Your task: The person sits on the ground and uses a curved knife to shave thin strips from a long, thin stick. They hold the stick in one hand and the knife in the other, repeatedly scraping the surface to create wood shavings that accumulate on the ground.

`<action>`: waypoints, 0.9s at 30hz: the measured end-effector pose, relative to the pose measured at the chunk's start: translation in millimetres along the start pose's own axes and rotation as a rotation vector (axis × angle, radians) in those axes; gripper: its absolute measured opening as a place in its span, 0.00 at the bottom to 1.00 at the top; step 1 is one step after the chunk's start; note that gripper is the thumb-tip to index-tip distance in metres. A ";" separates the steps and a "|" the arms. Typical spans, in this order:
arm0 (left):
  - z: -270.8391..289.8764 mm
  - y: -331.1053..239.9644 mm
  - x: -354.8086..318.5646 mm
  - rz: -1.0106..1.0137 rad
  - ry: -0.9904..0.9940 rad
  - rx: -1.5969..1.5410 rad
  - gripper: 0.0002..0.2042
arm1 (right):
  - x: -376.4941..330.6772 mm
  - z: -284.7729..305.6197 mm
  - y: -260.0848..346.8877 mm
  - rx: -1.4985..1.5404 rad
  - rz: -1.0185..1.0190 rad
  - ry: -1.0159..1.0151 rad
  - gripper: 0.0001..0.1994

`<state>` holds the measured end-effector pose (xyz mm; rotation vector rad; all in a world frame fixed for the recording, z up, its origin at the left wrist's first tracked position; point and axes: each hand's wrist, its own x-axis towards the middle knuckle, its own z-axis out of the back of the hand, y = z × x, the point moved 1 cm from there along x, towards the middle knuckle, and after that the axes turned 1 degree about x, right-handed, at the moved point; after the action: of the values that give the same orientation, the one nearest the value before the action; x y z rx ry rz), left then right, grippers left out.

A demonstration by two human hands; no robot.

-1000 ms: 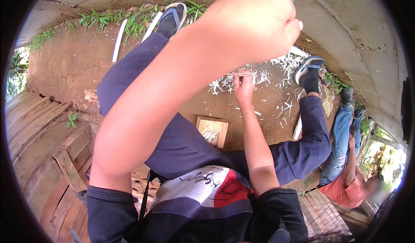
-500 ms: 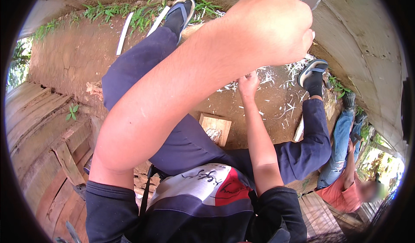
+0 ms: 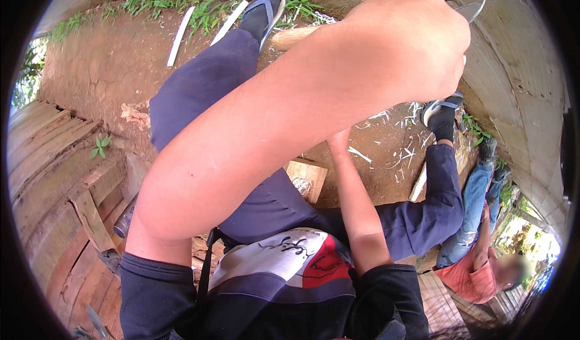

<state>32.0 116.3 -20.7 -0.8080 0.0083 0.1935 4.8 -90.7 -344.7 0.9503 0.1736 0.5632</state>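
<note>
My left hand point(image 3: 417, 44) is raised high and close to the view, its fingers closed in a fist. From its far side sticks a pointed metal knife blade point(image 3: 472, 10); the knife's handle is hidden within the fist. Lower down, my right hand point(image 3: 339, 139) is mostly covered by my left forearm, so its fingers and anything in them are out of sight. Thin white shavings point(image 3: 406, 152) lie scattered on the dirt beyond my right hand. Beside my left foot, a rounded piece of pale wood point(image 3: 294, 38) shows partly behind the forearm.
Two long white strips point(image 3: 180, 36) lie by the grass near my left foot. A small wooden board point(image 3: 309, 177) with shavings sits between my legs. Stacked planks point(image 3: 54, 140) stand at left. Another person in an orange shirt point(image 3: 471, 279) is at right.
My left hand, with the knife, has shifted to the right. My right hand, seen as a fist before, is now mostly behind my left forearm.
</note>
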 end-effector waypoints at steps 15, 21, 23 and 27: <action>11.7 -4.5 -10.1 -0.052 0.018 0.000 0.12 | 8.7 -6.4 -56.3 0.404 -0.478 -0.154 0.04; 1.2 -1.6 -8.7 -0.020 -0.071 0.032 0.12 | 94.9 48.3 -64.7 0.103 -0.217 -0.449 0.11; 0.1 0.7 -4.5 -0.041 -0.057 0.003 0.13 | 131.9 73.4 -62.7 0.210 -0.219 -0.481 0.12; 14.8 5.3 -3.6 -0.119 0.045 -0.036 0.14 | 175.3 101.5 -49.1 0.149 -0.252 -0.303 0.11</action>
<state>26.6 129.9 -14.1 -0.8461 -0.0007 0.0627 209.9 -93.5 -307.7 1.1272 0.0622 0.1720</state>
